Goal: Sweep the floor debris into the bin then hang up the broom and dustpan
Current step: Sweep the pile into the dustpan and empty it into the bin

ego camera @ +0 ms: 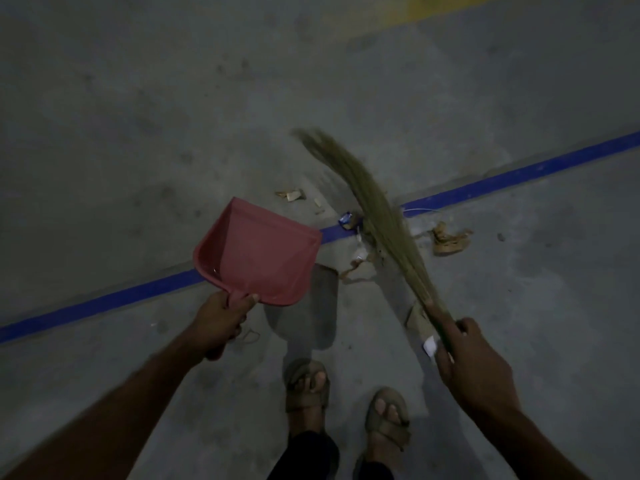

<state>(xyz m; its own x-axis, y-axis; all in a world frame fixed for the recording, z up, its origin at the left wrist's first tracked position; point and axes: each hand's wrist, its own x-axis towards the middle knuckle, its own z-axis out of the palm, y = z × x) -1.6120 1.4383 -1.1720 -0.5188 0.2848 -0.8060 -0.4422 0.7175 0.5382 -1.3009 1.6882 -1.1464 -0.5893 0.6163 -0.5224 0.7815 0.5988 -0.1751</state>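
My left hand [218,320] grips the handle of a red dustpan [258,252], held above the grey floor with its mouth pointing away from me. My right hand [467,358] grips the handle of a grass broom [374,209]. Its bristles slant up and to the left, blurred at the tip. Floor debris lies around the broom: brown paper scraps [448,239], a blue wrapper [346,219], small tan bits [291,195] and torn pieces [358,268] right of the dustpan. No bin is in view.
A blue painted line [519,171] crosses the concrete floor diagonally, running under the dustpan. A faded yellow mark [433,5] shows at the top. My sandalled feet [308,386] stand just behind the debris. The scene is dim.
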